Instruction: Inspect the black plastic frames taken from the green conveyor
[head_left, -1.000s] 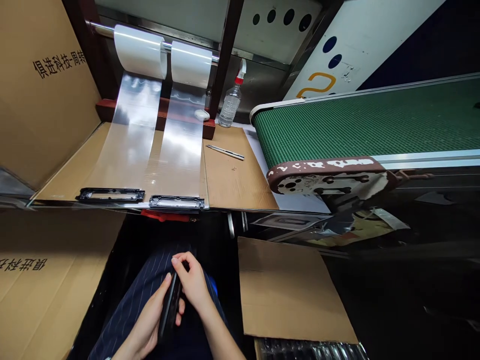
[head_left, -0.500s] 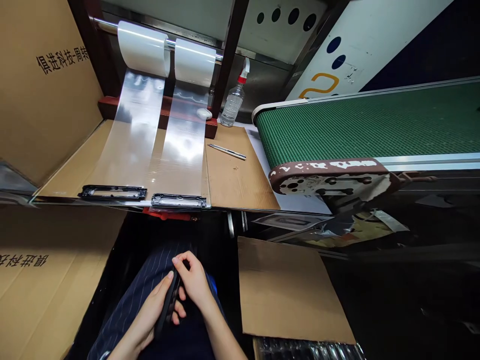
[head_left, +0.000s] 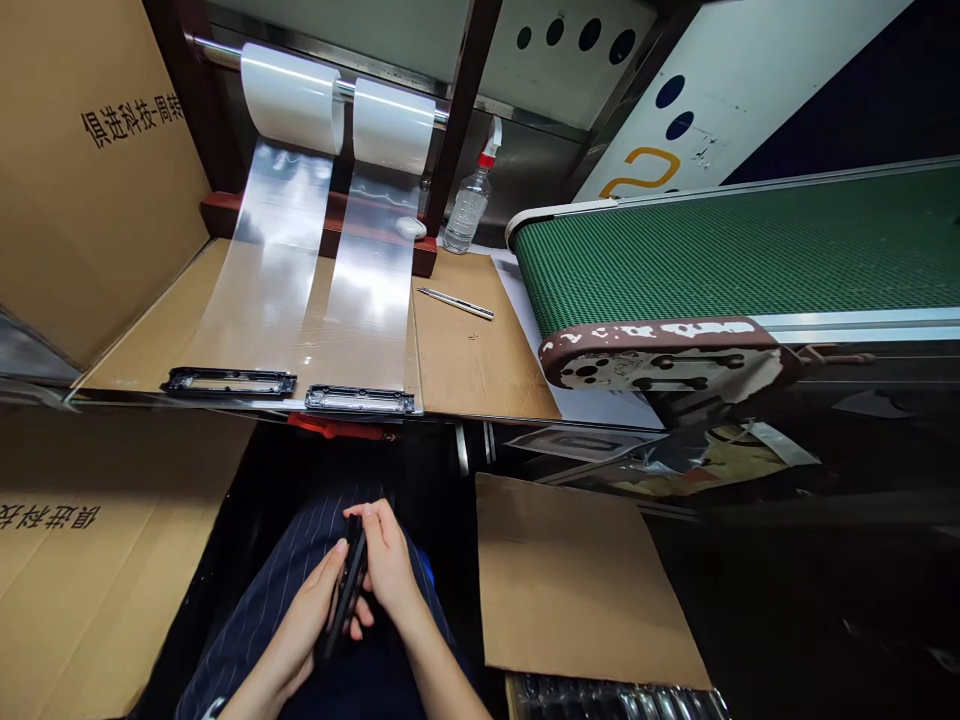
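Note:
Above my lap, a long, narrow black plastic part (head_left: 347, 597) is held at a slant between both hands. My left hand (head_left: 306, 612) grips its near side, the thumb lying along it. Around the upper end, my right hand (head_left: 388, 562) is closed, fingertips at the tip and lower fingers behind. On the table's front edge lie two black rectangular frames, the left frame (head_left: 229, 382) and the right frame (head_left: 358, 400), each under the end of a clear film strip. Further detail of the held part is hidden by the fingers.
Two film rolls (head_left: 289, 98) (head_left: 394, 125) hang on a metal bar. A spray bottle (head_left: 466, 212) and a slim metallic cutter or pen (head_left: 455, 303) are on the table. The green conveyor belt (head_left: 712, 255) juts in at right. Cardboard (head_left: 585, 580) covers black parts below right.
The black part has turned slightly in my hands and shows a different side. My right hand has shifted a little around its upper end. The frames and films stay in place.

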